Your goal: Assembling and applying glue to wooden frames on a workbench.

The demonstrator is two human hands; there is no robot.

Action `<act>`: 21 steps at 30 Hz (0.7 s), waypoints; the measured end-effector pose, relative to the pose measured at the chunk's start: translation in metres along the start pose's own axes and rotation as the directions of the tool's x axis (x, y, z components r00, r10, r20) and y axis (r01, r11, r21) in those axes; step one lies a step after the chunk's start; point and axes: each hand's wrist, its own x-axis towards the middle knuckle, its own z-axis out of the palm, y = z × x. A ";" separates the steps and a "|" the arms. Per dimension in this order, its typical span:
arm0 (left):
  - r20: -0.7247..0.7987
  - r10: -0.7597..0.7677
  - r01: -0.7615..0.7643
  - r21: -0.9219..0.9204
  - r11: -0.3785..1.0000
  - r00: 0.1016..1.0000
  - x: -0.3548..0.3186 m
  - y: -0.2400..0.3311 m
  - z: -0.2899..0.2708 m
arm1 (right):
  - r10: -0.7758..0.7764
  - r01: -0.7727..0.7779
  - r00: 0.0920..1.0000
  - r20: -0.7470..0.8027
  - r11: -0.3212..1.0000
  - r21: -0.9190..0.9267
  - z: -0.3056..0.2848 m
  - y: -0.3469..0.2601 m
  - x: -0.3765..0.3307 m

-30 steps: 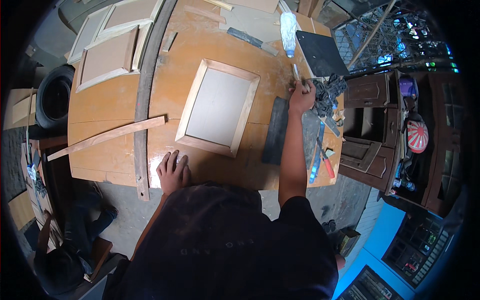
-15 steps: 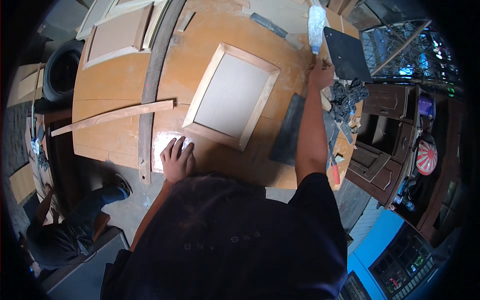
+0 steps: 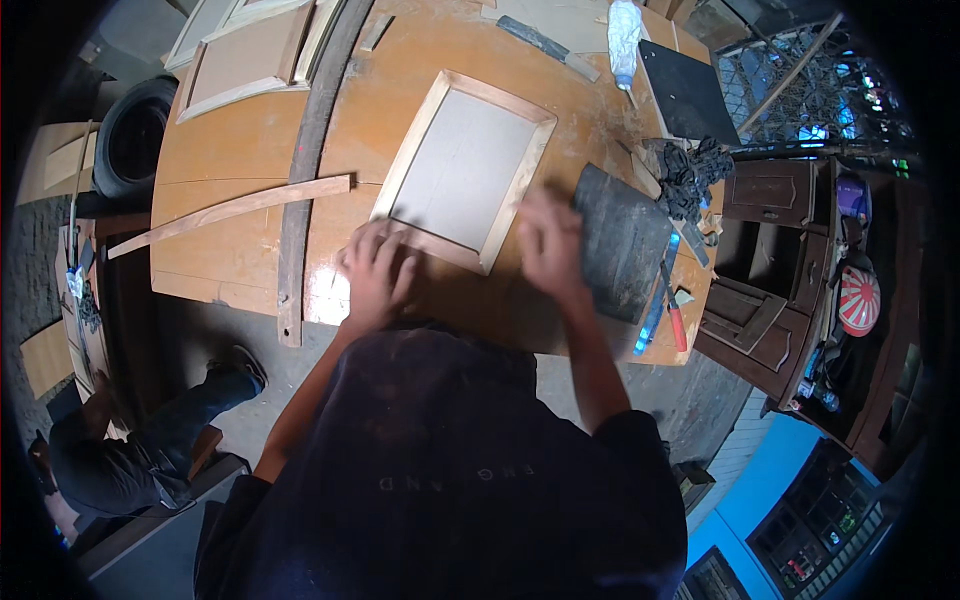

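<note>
A framed wooden panel [image 3: 462, 165], pale board inside a light wood frame, lies tilted on the orange-brown tabletop [image 3: 225, 190]. My left hand [image 3: 378, 268] is at its near left corner, fingers spread and the tips at the frame's lower edge. Beside the panel's right edge is my right hand [image 3: 550, 245], smeared by motion, so its fingers and anything in them do not show clearly. Just right of that hand lies a flat dark sheet [image 3: 622, 245]. A white wrapped bottle [image 3: 624, 40] with a blue neck rests at the far right of the table.
A dark wooden bar [image 3: 318, 130] crosses the tabletop, with a thin curved strip [image 3: 235, 205] over it. Black crumpled cloth [image 3: 690, 172] and a red-handled scraper [image 3: 678, 325] lie at the right. More framed panels [image 3: 250, 55] sit far left. Another person [image 3: 130, 455] is at lower left.
My right hand has come back from beside the white bottle to the panel's right edge. My left hand has moved from the bare tabletop to the panel's near left corner.
</note>
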 end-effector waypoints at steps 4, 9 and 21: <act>0.059 0.086 -0.088 0.035 0.996 0.995 0.022 0.018 0.026 | 0.076 -0.025 0.971 0.227 0.976 -0.219 0.026 -0.029 -0.058; 0.195 0.085 -0.129 0.224 0.966 0.977 0.015 0.010 0.046 | 0.107 -0.042 0.954 0.279 0.973 -0.228 0.021 -0.038 -0.069; 0.203 0.090 -0.144 0.268 0.953 0.975 0.014 0.010 0.045 | 0.237 -0.193 0.933 0.269 0.965 -0.179 0.004 -0.046 -0.077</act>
